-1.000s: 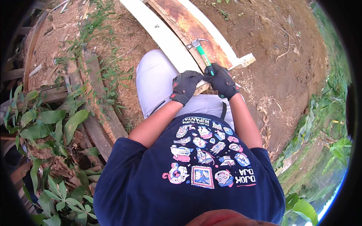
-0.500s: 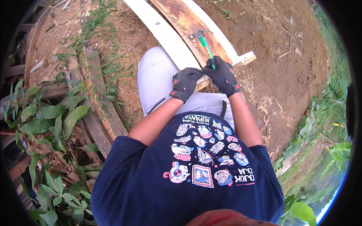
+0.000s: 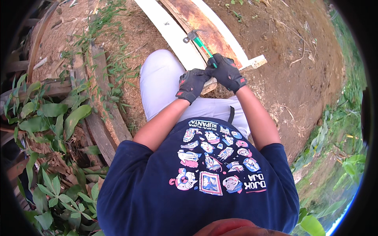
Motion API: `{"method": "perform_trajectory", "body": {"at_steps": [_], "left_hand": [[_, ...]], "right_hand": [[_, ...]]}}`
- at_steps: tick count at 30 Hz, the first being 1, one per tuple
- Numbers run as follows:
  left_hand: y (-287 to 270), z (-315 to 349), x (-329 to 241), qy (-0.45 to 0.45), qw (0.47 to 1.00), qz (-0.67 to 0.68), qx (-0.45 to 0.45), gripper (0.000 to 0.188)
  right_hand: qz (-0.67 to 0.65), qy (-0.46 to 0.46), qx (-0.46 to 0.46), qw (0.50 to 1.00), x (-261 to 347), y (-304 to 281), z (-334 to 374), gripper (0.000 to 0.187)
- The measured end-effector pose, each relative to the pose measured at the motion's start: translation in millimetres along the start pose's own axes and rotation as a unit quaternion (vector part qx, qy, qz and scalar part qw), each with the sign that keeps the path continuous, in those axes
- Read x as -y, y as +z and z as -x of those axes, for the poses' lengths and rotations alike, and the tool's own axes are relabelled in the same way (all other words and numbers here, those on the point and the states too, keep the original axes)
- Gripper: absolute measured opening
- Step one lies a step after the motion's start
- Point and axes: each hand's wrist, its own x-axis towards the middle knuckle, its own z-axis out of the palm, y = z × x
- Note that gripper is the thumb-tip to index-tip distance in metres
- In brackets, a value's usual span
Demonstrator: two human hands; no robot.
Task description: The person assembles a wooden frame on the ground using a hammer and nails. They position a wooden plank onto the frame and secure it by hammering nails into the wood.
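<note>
A claw hammer (image 3: 203,48) with a green handle and grey head is gripped in my right hand (image 3: 226,72), its head pointing up and to the left above the boards. Close against it, my left hand (image 3: 191,84) has its gloved fingers closed at the near end of the planks. Whatever the left fingers pinch is too small or hidden to name. Both hands wear black gloves. Under the hammer lie a pale plank (image 3: 167,29) and, to its right, a brown-stained board (image 3: 210,29) with a pale edge.
A short wooden crosspiece (image 3: 258,61) juts out to the right under the boards. My bent leg (image 3: 159,78) is left of the pale plank. Weathered planks (image 3: 103,78) and leafy plants (image 3: 55,118) lie to the left, and bare brown soil (image 3: 291,74) spreads to the right.
The hammer has tilted further left, its head moving left across the boards. My right hand has shifted slightly up and left, while the left hand stays near the plank ends.
</note>
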Motion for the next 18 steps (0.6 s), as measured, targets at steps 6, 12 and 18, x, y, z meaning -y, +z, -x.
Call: {"method": "perform_trajectory", "body": {"at_steps": [6,12,18], "left_hand": [[-16.9,9.9,-23.8,0.011,0.998,-0.057,0.029,0.035],[-57.4,6.7,-34.1,0.047,0.992,-0.041,0.107,0.036],[-71.4,-9.6,-20.9,0.115,0.985,-0.086,0.099,0.045]], "right_hand": [[0.033,-0.038,-0.064,0.997,-1.2,4.5,15.5,0.031],[-0.013,-0.002,-0.084,0.996,-1.5,11.3,20.7,0.031],[-0.008,0.034,-0.112,0.993,-1.9,6.7,27.1,0.030]]}}
